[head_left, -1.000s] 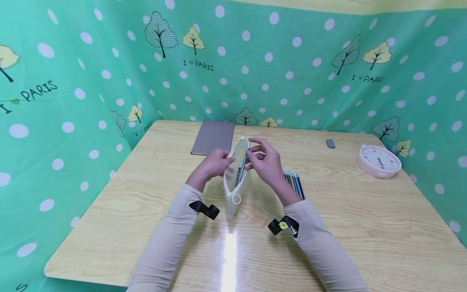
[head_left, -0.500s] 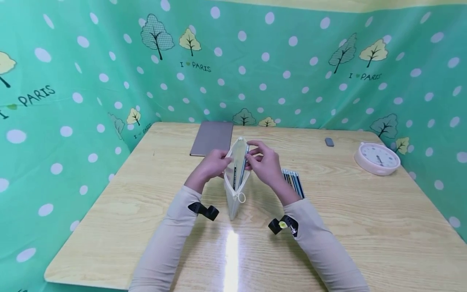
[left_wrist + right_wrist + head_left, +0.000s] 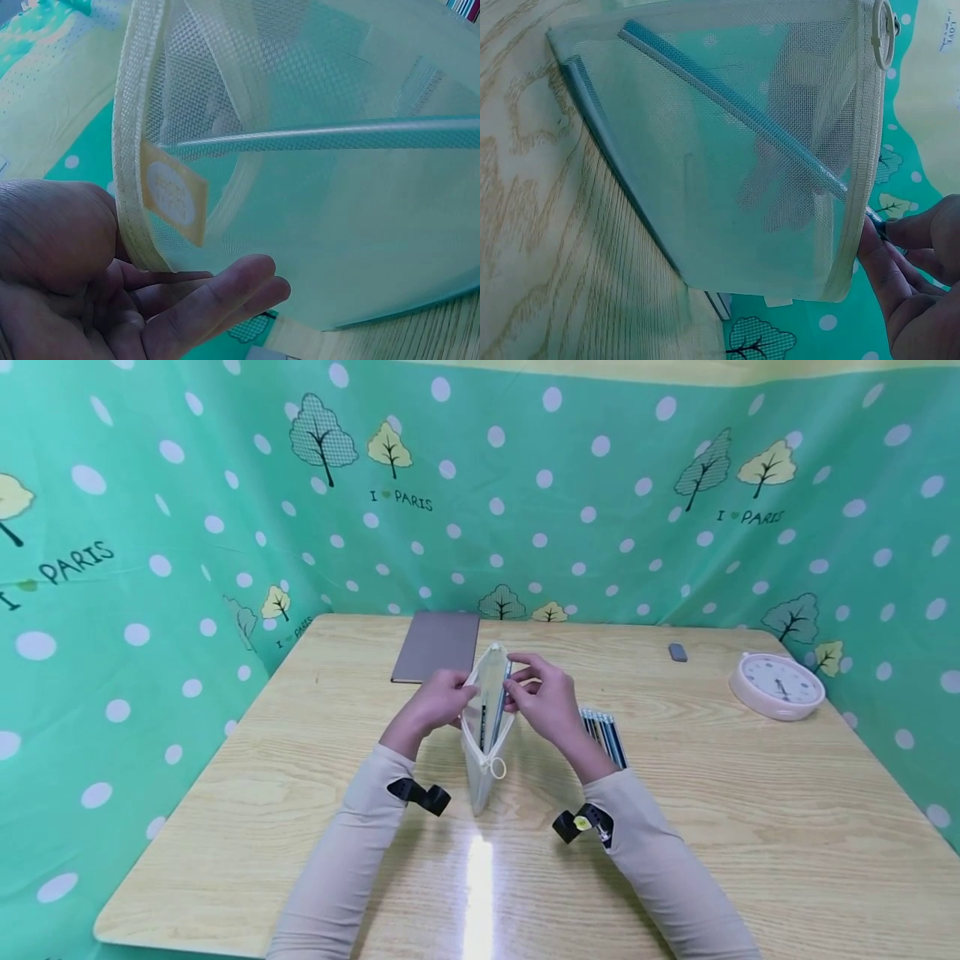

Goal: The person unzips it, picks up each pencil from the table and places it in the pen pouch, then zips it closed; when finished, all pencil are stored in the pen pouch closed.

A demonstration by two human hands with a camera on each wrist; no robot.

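A pale mesh zip pouch (image 3: 478,785) stands on edge on the table with its mouth open upward. My left hand (image 3: 441,700) pinches the left rim between thumb and fingers; a small yellow label (image 3: 176,191) shows by that rim in the left wrist view. At the other rim, my right hand (image 3: 546,695) pinches the top end of a blue pencil (image 3: 735,109) with thumb and fingertips. Most of this pencil slants down inside the pouch, seen through the mesh. A second, dark pencil (image 3: 615,150) lies along the pouch's bottom. The zip's ring pull (image 3: 498,767) hangs at the near corner.
Several pencils (image 3: 604,737) lie side by side just right of my right forearm. A grey-brown notebook (image 3: 437,645) is behind my left hand. Toward the back right are a small blue-grey block (image 3: 677,652) and a round pink clock (image 3: 780,687).
The pouch's mouth has widened over the last second, and the pencil in my right hand has come to stand apart from the one inside. During the last half second, little has moved.
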